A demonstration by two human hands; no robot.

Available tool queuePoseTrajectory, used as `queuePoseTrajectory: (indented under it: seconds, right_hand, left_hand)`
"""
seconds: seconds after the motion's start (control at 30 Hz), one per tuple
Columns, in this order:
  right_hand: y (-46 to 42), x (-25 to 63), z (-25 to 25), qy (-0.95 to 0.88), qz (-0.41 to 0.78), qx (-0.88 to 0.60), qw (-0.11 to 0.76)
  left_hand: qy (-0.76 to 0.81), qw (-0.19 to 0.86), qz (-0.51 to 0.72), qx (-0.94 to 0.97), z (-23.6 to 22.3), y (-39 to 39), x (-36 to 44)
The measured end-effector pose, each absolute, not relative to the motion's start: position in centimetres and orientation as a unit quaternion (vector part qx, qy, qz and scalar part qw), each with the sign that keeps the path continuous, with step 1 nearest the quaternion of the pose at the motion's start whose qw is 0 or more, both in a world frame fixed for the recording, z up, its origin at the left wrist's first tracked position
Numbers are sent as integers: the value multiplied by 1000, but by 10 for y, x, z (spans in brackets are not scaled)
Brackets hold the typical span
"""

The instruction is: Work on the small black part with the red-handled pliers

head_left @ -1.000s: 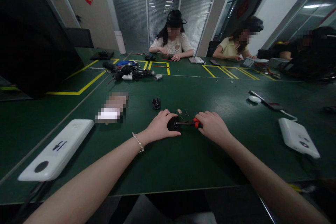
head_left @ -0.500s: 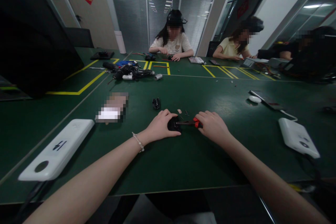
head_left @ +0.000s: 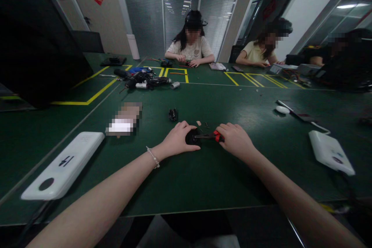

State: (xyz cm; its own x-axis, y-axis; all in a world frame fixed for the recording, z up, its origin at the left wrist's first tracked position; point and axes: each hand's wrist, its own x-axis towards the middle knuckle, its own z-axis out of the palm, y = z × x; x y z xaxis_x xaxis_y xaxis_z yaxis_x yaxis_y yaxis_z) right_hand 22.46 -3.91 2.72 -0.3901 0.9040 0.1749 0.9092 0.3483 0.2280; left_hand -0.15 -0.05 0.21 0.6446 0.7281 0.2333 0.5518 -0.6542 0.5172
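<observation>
My left hand [head_left: 180,138] is wrapped round a small black part [head_left: 191,138] on the green table, thumb and fingers on either side of it. Its exact kind is too dark to make out. In my right hand [head_left: 235,139] are red-handled needle-nose pliers [head_left: 217,136], with most of the handles hidden in the fist. The jaws point left and their tips reach the black part. Just beyond lie a small pale scrap [head_left: 198,123] and thin dark bits [head_left: 206,125]. A black component [head_left: 173,114] stands a little farther off.
A white power bank [head_left: 65,164] lies at left beside a blurred-out phone [head_left: 124,119]. Another white device [head_left: 330,152] with a cable is at right, near a white oval object [head_left: 282,110]. Tangled black cables [head_left: 145,79] lie farther back. Several people sit across the green table [head_left: 162,186].
Both my hands, the pliers and the black part stay practically in place. Across the table, one person's hand has shifted slightly.
</observation>
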Motion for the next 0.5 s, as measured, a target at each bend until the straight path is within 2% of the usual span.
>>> queuePoseTrajectory:
  seconds: [0.5]
  right_hand:
    - [-39,225,26,-822,-177,-542,-4]
  left_hand:
    - [366,205,209,883,3,0,-1]
